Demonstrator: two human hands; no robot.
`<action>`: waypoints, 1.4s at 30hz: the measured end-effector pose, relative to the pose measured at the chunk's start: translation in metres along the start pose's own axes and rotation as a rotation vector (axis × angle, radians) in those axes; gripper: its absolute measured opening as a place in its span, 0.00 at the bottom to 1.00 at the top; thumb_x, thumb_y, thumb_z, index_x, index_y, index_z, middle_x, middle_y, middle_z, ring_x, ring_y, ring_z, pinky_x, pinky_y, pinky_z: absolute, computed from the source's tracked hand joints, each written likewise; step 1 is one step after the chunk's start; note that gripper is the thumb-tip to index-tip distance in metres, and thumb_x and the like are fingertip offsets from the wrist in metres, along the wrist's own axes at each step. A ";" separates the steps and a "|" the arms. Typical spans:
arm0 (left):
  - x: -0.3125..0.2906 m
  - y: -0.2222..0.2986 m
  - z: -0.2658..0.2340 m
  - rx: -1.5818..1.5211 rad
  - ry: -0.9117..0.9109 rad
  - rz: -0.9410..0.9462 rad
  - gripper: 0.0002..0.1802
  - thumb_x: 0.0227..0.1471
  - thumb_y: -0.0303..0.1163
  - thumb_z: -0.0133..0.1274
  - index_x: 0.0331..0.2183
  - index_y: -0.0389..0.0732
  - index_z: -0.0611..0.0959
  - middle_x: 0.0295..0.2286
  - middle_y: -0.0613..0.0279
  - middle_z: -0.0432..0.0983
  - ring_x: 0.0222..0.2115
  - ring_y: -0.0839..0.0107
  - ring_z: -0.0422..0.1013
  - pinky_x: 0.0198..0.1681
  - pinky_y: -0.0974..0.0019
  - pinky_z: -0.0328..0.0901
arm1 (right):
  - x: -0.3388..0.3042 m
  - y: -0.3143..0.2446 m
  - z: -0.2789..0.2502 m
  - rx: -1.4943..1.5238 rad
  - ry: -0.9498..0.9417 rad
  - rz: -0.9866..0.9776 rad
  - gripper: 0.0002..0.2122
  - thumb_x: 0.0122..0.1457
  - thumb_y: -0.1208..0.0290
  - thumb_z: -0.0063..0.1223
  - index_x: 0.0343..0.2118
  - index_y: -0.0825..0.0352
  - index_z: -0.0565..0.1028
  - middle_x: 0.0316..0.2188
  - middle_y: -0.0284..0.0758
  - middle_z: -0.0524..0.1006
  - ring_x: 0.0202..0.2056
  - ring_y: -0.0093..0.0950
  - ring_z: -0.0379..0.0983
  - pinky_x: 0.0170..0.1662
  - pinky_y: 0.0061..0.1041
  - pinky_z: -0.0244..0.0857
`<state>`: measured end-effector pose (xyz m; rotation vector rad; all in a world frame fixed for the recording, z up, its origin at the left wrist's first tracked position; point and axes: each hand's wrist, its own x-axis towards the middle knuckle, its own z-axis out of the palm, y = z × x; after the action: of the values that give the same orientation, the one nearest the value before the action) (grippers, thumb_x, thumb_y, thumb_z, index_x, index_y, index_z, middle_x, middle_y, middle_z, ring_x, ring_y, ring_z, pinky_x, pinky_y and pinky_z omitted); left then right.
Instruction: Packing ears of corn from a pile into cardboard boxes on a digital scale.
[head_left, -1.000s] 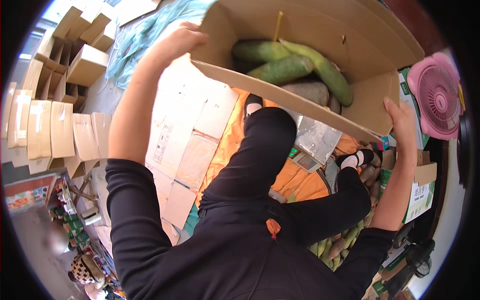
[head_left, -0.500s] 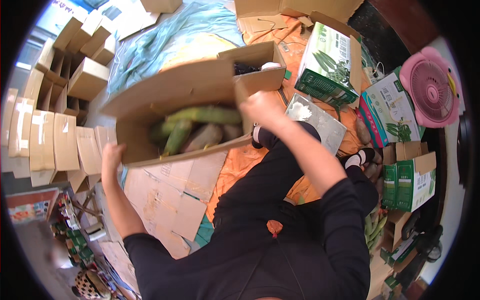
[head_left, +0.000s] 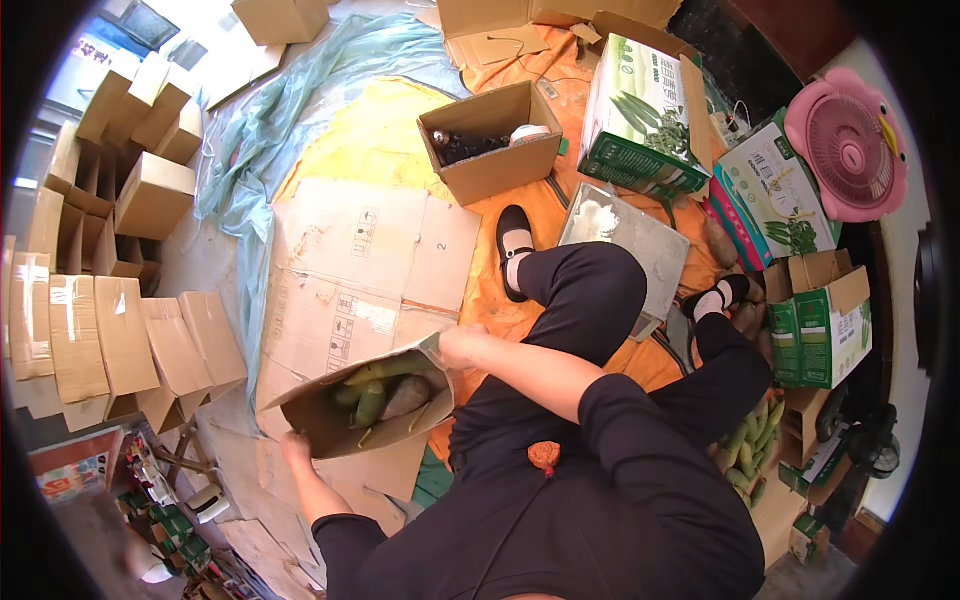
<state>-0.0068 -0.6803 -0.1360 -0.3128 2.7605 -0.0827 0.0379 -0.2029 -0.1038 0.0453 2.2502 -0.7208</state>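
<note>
Lower left of the frame, the left hand (head_left: 293, 447) and right hand (head_left: 462, 347) clasp opposite edges of a cardboard box (head_left: 330, 425) holding green mangoes (head_left: 372, 396) above flattened cardboard (head_left: 350, 270).

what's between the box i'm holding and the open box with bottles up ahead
In the head view, flattened cardboard sheets lie between the held box and the open box.

Around me: flattened cardboard sheets (head_left: 360, 270) on the floor; an open brown box (head_left: 490, 150) holding dark bottles; green-and-white printed cartons (head_left: 640, 120) beside a pink fan (head_left: 848, 150); a grey metal tray (head_left: 625, 240) near my knee; stacked plain boxes (head_left: 90, 330) at left; loose green produce (head_left: 748, 450) lower right
</note>
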 end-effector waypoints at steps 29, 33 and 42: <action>-0.072 0.442 0.043 0.740 -0.429 0.705 0.22 0.46 0.42 0.55 0.43 0.43 0.78 0.44 0.57 0.73 0.47 0.55 0.67 0.45 0.34 0.58 | -0.252 0.298 -0.048 1.089 1.088 0.311 0.08 0.59 0.68 0.48 0.37 0.65 0.75 0.27 0.27 0.74 0.28 0.16 0.70 0.31 0.14 0.63; -0.072 0.403 0.076 0.886 -0.463 0.579 0.35 0.40 0.48 0.60 0.49 0.42 0.73 0.48 0.59 0.68 0.50 0.56 0.65 0.44 0.34 0.60 | -0.263 0.307 -0.019 1.192 1.056 0.388 0.08 0.59 0.67 0.49 0.37 0.64 0.74 0.27 0.26 0.75 0.27 0.16 0.70 0.30 0.14 0.63; -0.117 0.352 0.080 1.110 -0.717 0.612 0.33 0.35 0.42 0.64 0.46 0.44 0.77 0.51 0.59 0.65 0.47 0.54 0.67 0.37 0.36 0.66 | -0.260 0.314 -0.009 1.252 1.031 0.343 0.08 0.59 0.67 0.48 0.38 0.64 0.74 0.27 0.26 0.75 0.28 0.14 0.69 0.31 0.13 0.62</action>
<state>0.0555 -0.3123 -0.2043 0.6534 1.6459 -1.0330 0.2944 0.1127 -0.0743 1.6523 2.0679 -2.0866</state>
